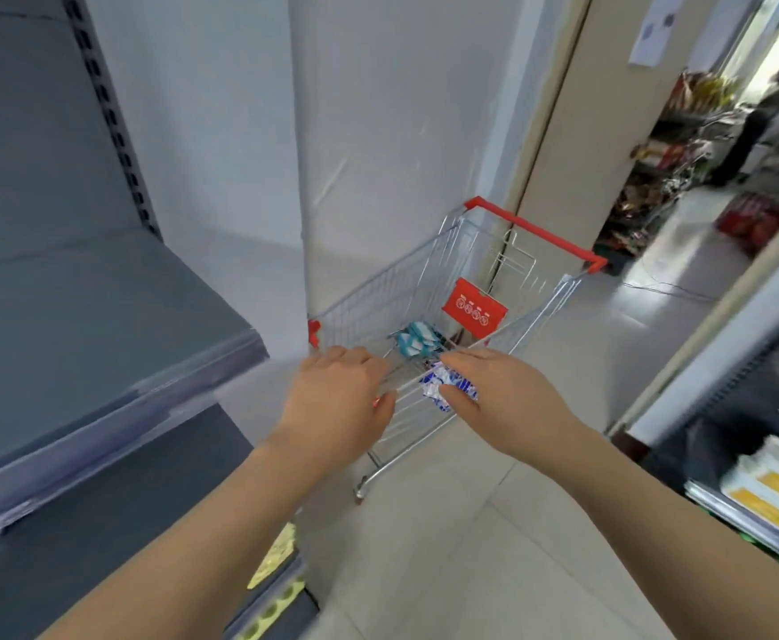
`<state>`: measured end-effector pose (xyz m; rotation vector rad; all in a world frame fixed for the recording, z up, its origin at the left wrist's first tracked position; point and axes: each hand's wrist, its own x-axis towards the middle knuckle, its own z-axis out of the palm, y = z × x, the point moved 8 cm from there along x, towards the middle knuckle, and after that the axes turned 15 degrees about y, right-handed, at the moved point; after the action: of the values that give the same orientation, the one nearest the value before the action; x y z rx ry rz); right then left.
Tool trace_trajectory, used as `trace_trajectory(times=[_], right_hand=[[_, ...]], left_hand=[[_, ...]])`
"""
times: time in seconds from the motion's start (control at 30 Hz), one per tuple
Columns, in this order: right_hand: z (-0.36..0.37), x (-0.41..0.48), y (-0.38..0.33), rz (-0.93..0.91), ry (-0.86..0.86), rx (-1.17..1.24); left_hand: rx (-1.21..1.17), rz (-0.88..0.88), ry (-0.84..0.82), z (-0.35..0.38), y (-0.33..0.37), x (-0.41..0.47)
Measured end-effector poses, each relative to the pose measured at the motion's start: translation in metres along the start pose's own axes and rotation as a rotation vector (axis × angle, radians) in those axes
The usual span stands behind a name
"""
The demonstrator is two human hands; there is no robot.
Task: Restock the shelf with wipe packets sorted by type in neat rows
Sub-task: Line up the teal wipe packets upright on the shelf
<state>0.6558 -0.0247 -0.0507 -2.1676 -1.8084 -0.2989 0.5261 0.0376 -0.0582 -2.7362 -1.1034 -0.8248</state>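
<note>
The right hand point(503, 399) pinches a blue packet point(450, 385) between thumb and curled fingers point(459, 360), holding it just above the cart's point(378, 288) near right rim. The blue-and-white wrapper is crumpled and blurred, so I cannot tell whether it is one packet or several pressed together. The left hand point(337, 399) hangs over the cart's near left corner with fingers bent downward and thumb tucked under; I cannot tell whether they grip the wire or only hover. Inside the cart, on its floor near the middle, lies a small pile of teal packets point(417, 339), perhaps three or four, too blurred to count surely. One grey shelf point(78, 293) stands to the left of the cart, just beside it
</note>
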Motion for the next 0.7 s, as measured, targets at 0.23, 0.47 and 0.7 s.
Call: trace_trajectory(times=[0.23, 0.47, 0.7], right_hand=[[0.054, 0.068, 0.124, 0.098, -0.039, 0.001], [0.107, 0.182, 0.217, 0.110, -0.108, -0.026], [0.160, 0.285, 0.289, 0.124, -0.147, 0.003]], left_hand=[[0.028, -0.018, -0.061, 0.115, 0.016, 0.101], [0.041, -0.125, -0.151, 0.215, -0.007, 0.219], [0.031, -0.226, -0.243, 0.295, -0.034, 0.312]])
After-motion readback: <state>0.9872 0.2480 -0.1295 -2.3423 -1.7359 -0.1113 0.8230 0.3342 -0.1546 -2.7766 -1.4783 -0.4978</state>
